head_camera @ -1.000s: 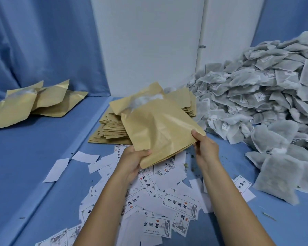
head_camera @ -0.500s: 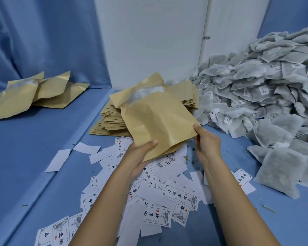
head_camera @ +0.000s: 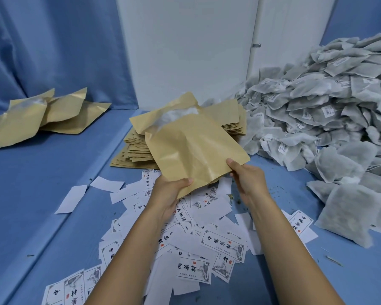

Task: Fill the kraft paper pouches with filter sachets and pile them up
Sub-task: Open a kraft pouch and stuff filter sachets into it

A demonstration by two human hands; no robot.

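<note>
tan kraft pouch [head_camera: 191,148] held tilted, white sachet [head_camera: 178,114] poking out

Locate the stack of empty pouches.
The stack lies mid-frame in the head view, behind the held pouch, left of the sachet heap, beyond the scattered labels.

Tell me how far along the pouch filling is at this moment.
Early. Done: a few filled pouches lie piled at far left. In hand: left hand and right hand hold a kraft pouch with a white sachet showing at its open mouth. Remaining: a stack of empty pouches and a large sachet heap at right.
</note>
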